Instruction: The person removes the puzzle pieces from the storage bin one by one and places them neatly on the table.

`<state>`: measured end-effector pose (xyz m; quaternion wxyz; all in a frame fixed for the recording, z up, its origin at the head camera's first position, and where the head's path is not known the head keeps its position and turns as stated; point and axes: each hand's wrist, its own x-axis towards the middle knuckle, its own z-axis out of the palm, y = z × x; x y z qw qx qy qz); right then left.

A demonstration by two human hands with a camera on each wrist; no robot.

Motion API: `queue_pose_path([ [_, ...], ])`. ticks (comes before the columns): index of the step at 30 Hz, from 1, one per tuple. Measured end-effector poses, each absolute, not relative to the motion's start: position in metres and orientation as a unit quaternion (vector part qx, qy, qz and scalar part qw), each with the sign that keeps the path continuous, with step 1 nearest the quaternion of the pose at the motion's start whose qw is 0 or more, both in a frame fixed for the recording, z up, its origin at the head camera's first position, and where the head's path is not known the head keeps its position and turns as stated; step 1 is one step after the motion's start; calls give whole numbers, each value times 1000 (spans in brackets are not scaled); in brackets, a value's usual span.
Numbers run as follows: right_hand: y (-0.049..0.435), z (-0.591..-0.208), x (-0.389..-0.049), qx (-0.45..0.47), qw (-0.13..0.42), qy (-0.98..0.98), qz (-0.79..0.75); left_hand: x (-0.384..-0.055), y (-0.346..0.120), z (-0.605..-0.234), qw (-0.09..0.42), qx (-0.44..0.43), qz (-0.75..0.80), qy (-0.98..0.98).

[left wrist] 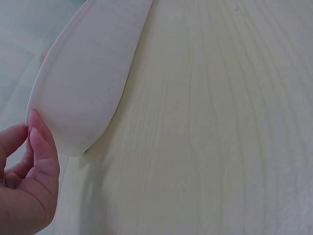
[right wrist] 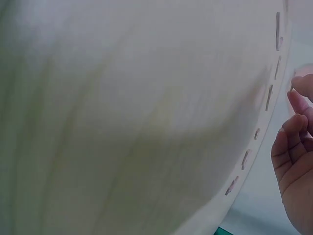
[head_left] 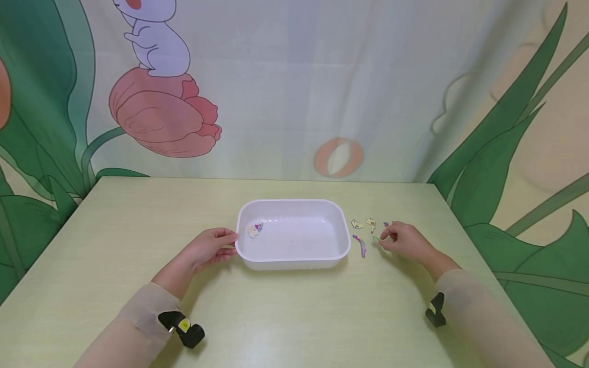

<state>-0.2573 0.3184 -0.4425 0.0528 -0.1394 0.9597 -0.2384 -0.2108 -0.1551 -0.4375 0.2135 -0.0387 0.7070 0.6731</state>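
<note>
A white plastic tray (head_left: 294,260) stands on the table. My left hand (head_left: 215,249) grips its left end, with the thumb at the rim; the left wrist view shows the thumb and fingers pinching the tray's wall (left wrist: 83,78). Inside the tray, near its left end, lie a cream cut-out piece (head_left: 253,232) and a small purple-pink one (head_left: 259,226). To the right of the tray, my right hand (head_left: 405,240) pinches a small pale green piece (head_left: 376,238) between thumb and forefinger. In the right wrist view the right hand (right wrist: 296,147) is partly cut off.
Beside the right hand lie two cream pieces, one at the left (head_left: 356,224) and one at the right (head_left: 371,223), a long purple-pink piece (head_left: 362,246) and a small purple piece (head_left: 386,224). A printed curtain (head_left: 276,102) hangs behind the pale wood table (head_left: 294,317).
</note>
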Motion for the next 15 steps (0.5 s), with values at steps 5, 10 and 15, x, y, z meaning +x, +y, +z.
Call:
queue_pose_path([
  [5, 320, -447, -259, -123, 81, 956, -254, -211, -156, -437, 214, -43, 673, 707],
  [10, 319, -448, -261, -122, 97, 955, -252, -210, -155, -437, 215, -45, 671, 708],
  [15, 317, -446, -262, -113, 91, 957, -251, -210, -155, -435, 215, -43, 669, 710],
])
